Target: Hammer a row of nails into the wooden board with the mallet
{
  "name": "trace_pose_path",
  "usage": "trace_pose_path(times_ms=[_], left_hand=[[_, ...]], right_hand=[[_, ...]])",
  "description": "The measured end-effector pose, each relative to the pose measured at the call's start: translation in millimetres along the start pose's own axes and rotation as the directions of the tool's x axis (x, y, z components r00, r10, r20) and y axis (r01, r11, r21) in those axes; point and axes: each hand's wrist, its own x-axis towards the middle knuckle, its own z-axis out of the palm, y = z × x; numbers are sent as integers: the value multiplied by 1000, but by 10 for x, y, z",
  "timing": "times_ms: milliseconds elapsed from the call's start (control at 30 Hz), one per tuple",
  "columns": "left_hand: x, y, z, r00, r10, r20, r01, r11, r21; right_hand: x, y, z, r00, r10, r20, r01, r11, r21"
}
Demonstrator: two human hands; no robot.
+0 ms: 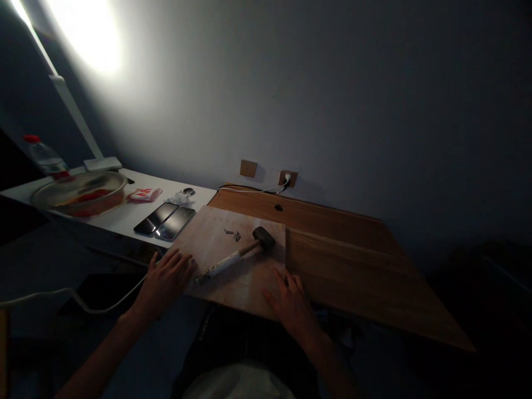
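Note:
My left hand (168, 275) lies flat with fingers spread on the near left corner of a pale wooden board (216, 271). On the same board's near edge rests my right hand (291, 299), also open, close to a darker wooden panel (353, 266). Between the hands lies a rubber mallet (239, 254) with a black head and a light handle. Neither hand holds anything. A few small screws (233, 234) sit on the board beyond the mallet.
To the left a white table carries two phones (165, 220), a glass dish (78, 191), a red-capped bottle (44, 155) and a lamp base (102, 163). A plug and cable (286, 180) sit at the wall socket. A white cable (62, 293) trails below left.

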Motion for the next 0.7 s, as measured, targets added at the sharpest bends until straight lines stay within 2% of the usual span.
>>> trace_pose_path(times_ms=[200, 333, 433, 533, 700], left_hand=[[-3, -156, -1, 999, -12, 40, 11, 1000, 22], [50, -157, -4, 998, -68, -10, 68, 998, -4], [124, -175, 2, 998, -61, -9, 61, 998, -34], [199, -223, 36, 999, -28, 45, 30, 999, -41], [236, -268, 173, 992, 31, 121, -22, 997, -75]], right_hand=[[105, -82, -32, 999, -32, 10, 32, 999, -27], [141, -58, -40, 994, -3, -107, -6, 997, -81], [170, -167, -34, 982, -116, -148, 109, 993, -52], [207, -346, 25, 961, -246, -127, 248, 969, -3], [247, -460, 191, 969, -248, 3, 248, 969, 20]])
